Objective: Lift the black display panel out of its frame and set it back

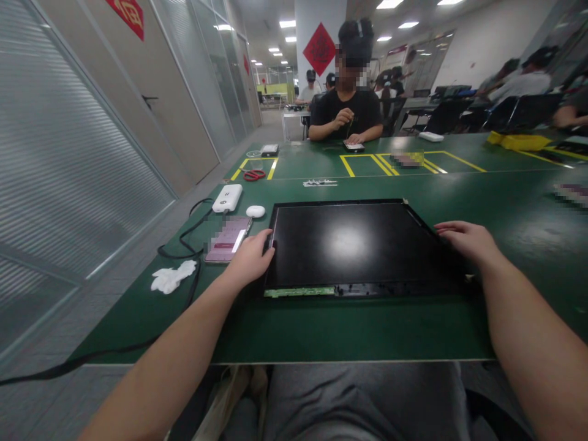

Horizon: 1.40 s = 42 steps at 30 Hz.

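Note:
A black LCD screen panel (353, 245) lies face up on the green table in front of me, with a light reflection in its middle. Along its near edge runs a narrow green circuit board (301, 293). My left hand (254, 256) is closed on the panel's left edge, thumb and fingers bent around it. At the opposite side, my right hand (466, 241) grips the right edge with its fingers close together. How far the fingers of either hand reach under the panel is hidden.
Left of the panel are a phone (228, 239), a white power bank (227, 198), a white earbud case (255, 212), crumpled tissue (173, 276) and a black cable (184, 245). Red-handled scissors (254, 176) lie farther back. Across the table sits a person (346, 113) handling a small device.

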Each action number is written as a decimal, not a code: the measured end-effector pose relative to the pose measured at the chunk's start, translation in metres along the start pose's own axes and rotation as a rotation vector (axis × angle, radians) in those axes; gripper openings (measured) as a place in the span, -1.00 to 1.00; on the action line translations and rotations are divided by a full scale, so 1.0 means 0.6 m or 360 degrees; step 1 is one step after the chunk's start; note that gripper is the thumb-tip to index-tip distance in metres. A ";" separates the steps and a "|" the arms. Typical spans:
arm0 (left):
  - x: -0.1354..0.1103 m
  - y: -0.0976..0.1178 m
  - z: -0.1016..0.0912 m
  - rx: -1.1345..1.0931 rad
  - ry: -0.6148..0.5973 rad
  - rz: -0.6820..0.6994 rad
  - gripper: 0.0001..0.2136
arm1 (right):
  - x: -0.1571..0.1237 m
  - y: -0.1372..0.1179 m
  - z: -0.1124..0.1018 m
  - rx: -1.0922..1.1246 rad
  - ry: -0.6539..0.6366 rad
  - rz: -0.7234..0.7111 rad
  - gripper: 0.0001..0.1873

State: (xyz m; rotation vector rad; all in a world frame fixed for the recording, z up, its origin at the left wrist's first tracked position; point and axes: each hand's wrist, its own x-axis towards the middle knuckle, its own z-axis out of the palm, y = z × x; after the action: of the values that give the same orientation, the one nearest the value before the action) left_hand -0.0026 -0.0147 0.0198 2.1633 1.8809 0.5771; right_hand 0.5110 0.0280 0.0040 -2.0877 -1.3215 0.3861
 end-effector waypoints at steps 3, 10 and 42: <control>0.000 -0.001 0.002 0.0010 0.0015 0.0010 -0.55 | 0.004 0.000 0.004 -0.0066 -0.0056 0.0027 -0.75; 0.002 -0.003 0.000 -0.0052 0.0022 0.0010 -0.55 | 0.007 -0.001 0.014 -0.0169 -0.0119 -0.0033 -0.68; 0.007 0.049 -0.014 -0.2285 0.0139 -0.1095 -0.42 | -0.004 -0.013 0.011 -0.0234 -0.0119 -0.0042 -0.64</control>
State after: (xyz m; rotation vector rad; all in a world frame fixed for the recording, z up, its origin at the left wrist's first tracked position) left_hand 0.0209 -0.0158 0.0403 0.5572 1.2865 1.2699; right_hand 0.5005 0.0304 0.0036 -2.1924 -1.4590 0.3685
